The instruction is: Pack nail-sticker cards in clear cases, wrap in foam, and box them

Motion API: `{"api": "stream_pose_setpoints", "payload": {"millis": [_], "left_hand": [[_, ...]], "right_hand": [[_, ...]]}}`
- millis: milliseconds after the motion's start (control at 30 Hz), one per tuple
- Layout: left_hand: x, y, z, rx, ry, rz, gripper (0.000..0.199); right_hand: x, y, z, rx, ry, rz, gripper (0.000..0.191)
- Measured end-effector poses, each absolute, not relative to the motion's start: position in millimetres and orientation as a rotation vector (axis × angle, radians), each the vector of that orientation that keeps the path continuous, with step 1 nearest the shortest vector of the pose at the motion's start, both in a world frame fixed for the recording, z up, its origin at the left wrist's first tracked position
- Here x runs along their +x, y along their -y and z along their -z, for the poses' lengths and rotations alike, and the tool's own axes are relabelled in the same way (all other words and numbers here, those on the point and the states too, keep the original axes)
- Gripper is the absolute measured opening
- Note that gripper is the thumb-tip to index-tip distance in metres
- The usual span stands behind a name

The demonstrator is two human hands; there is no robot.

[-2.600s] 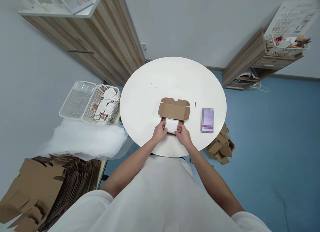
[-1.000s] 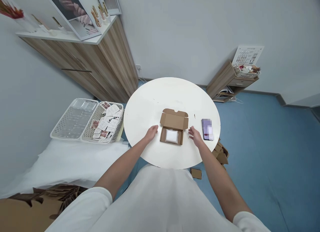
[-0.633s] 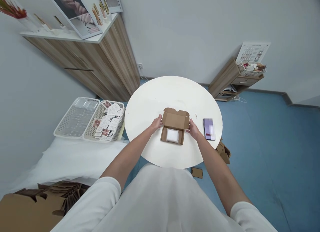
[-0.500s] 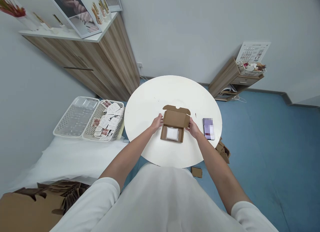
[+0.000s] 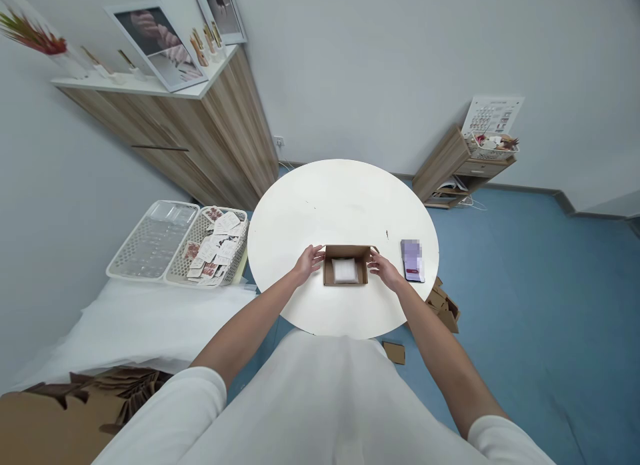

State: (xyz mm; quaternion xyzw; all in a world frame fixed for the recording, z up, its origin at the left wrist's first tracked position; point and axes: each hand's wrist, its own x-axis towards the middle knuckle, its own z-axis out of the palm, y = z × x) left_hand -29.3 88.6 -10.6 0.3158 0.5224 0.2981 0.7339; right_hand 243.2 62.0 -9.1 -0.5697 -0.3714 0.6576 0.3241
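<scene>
A small brown cardboard box (image 5: 328, 273) stands on the white round table with its lid (image 5: 348, 250) raised at the back. Inside lies a white wrapped packet (image 5: 345, 270). My left hand (image 5: 310, 261) is at the box's left side, fingers stretched and apart, the tips at the lid's left corner. On the opposite side, my right hand (image 5: 384, 268) has its fingers round the lid's right edge, with the thumb lower, near the box wall. The lid's front flap is mostly hidden from above.
A phone (image 5: 413, 259) lies on the right of the table (image 5: 340, 198). At left are a basket of cards (image 5: 215, 248) and a basket of clear plastic pieces (image 5: 155, 241). White sheets (image 5: 165, 318) and flat cardboard (image 5: 60, 411) are lower left. Cardboard boxes (image 5: 443, 305) sit on the floor.
The box lid has swung up from lying back to nearly upright. Both hands have moved slightly nearer me along the box's sides, and the view has shifted a little.
</scene>
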Motion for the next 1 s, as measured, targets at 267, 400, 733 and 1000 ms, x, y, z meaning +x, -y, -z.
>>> {"api": "stream_pose_setpoints", "payload": {"millis": [267, 400, 733, 1000], "left_hand": [[-32, -62, 6, 0.853, -1.202, -0.577, 0.064], [-26, -48, 4, 0.899, -1.188, -0.531, 0.055], [-18, -40, 15, 1.127, -1.255, -0.605, 0.05], [-20, -23, 10, 1.532, -1.429, -0.517, 0.047]], "right_hand": [[254, -44, 0, -1.57, 1.149, -1.796, 0.048], [256, -34, -4, -1.57, 1.249, -1.866, 0.054], [258, -25, 11, -1.612, 1.581, -1.652, 0.072], [255, -16, 8, -1.8, 1.867, -1.172, 0.053]]}}
